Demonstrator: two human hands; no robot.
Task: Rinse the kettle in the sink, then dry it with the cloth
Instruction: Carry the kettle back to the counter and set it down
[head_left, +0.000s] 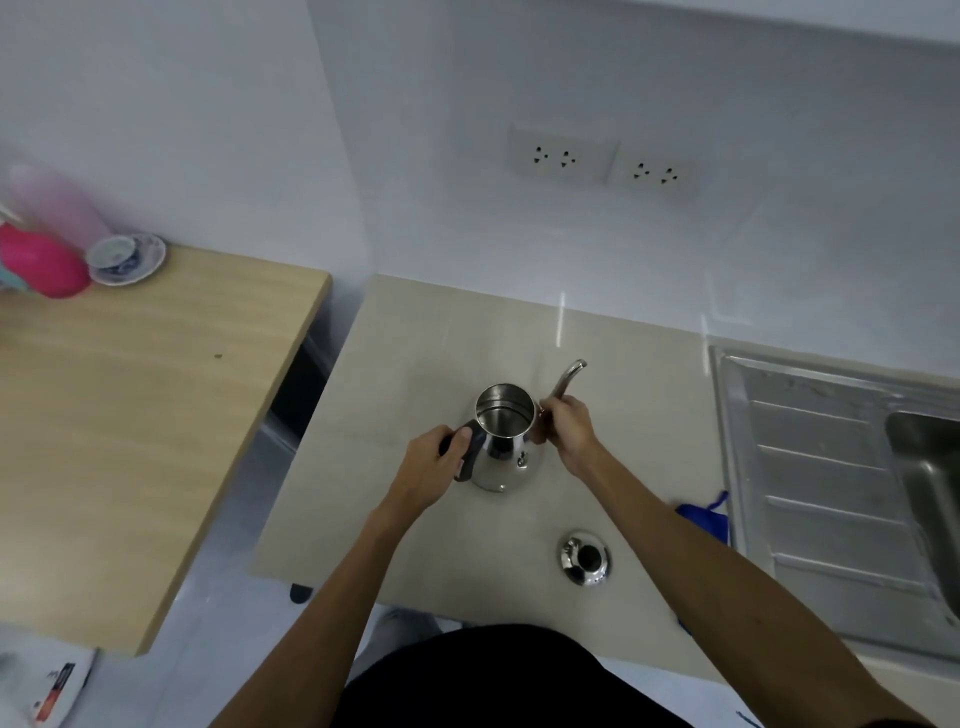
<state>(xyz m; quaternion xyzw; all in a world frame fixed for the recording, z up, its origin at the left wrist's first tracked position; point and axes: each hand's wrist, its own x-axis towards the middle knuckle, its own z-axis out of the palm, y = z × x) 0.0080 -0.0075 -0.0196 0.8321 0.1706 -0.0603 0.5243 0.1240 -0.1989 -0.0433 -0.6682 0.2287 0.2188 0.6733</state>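
Holding the kettle (503, 449): left grip (432, 467) round black loop (469, 460), right grip (567, 427) round spout (569, 373).

Kettle (501, 441): lidless, upright on counter (415, 364)
My left hand (434, 465): grips handle (469, 454)
My right hand (567, 423): holds spout (569, 375)
Lid (584, 557): nearer me

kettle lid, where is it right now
In the head view the lid lies on the beige counter, nearer the person than the open kettle and just left of the blue cloth.
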